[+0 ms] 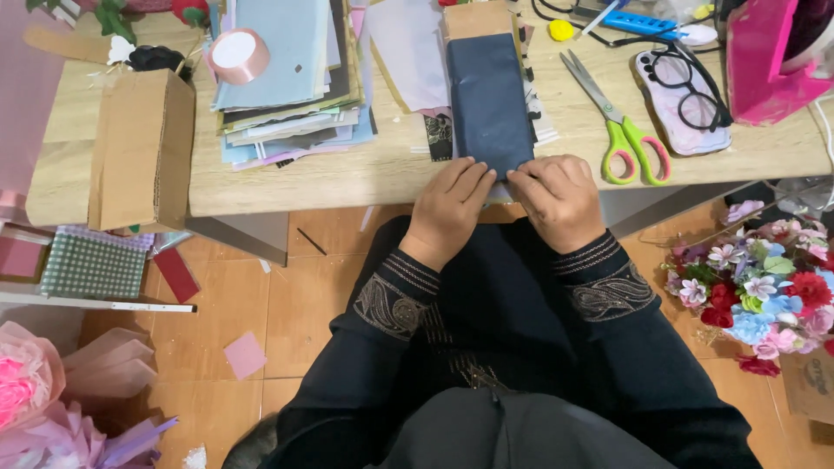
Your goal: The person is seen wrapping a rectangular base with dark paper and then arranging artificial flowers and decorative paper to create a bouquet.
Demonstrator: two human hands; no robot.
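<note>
I'm looking down at the light wooden tabletop [347, 178], and both hands are at its near edge. My left hand [447, 208] lies flat, fingers together, pressing the near end of the dark navy folded sheet of paper [488, 100]. My right hand [559, 200] sits just beside it, fingers curled down onto that same corner, pinching the fold. The sheet runs away from me, lying over paler papers. To the right lie the green-and-pink-handled scissors [618, 126]; to the left, a stack of mixed coloured paper sheets [291, 82].
</note>
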